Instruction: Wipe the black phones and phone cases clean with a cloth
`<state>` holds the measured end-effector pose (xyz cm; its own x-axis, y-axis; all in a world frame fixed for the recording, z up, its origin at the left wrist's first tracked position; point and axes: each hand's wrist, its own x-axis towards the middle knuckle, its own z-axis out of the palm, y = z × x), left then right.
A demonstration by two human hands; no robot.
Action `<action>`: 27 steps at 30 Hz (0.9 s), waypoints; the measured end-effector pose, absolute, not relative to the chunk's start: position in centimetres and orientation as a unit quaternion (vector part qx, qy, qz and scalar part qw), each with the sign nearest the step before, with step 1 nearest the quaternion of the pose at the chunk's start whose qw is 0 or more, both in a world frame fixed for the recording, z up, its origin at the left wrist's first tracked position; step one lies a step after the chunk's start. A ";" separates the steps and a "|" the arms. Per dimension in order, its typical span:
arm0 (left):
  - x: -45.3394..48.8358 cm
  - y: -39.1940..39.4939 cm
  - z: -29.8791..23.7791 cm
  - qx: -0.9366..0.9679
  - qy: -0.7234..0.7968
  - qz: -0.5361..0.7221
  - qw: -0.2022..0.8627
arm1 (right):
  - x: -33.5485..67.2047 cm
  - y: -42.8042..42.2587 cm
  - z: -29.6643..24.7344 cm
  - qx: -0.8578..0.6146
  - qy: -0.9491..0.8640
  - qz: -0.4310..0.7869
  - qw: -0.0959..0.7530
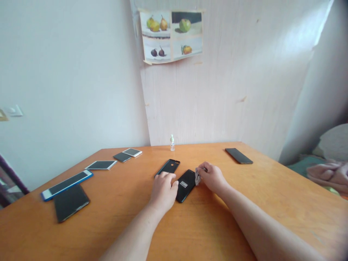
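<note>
A black phone lies back side up in the middle of the wooden table, with a small grey sticker on it. My left hand rests at its left edge, fingers curled, thumb touching the phone. My right hand pinches a small grey cloth against the phone's upper right edge. A black phone case lies just beyond my left hand.
Several phones lie along the table's left side, among them a blue-edged one and a black one. Another black phone lies at the far right. A small spray bottle stands by the wall. Bedding is at right.
</note>
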<state>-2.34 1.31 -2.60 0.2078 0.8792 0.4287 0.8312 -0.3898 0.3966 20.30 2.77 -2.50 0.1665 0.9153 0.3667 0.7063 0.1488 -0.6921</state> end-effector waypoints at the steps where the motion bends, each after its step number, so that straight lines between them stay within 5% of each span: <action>1: -2.5 1.4 -2.5 0.772 0.557 0.305 0.018 | 20.3 2.8 -2.5 -0.640 -0.633 0.128 0.417; 8: -3.7 1.8 -1.9 0.758 0.618 0.206 0.015 | 20.3 2.6 -2.3 -0.645 -0.630 0.135 0.412; 16: -2.8 0.2 -0.8 0.784 0.561 0.255 0.070 | 20.4 2.6 -2.5 -0.642 -0.614 0.125 0.442; 27: -3.0 -1.4 -0.2 0.819 0.527 0.178 0.143 | 19.1 0.6 -1.4 -0.587 -0.779 0.076 0.208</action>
<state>-2.95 -1.43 -0.17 0.3822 0.9133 0.1408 0.8115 -0.4046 0.4216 19.15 0.57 -1.38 -0.2251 0.9454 0.2356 0.8824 0.3004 -0.3621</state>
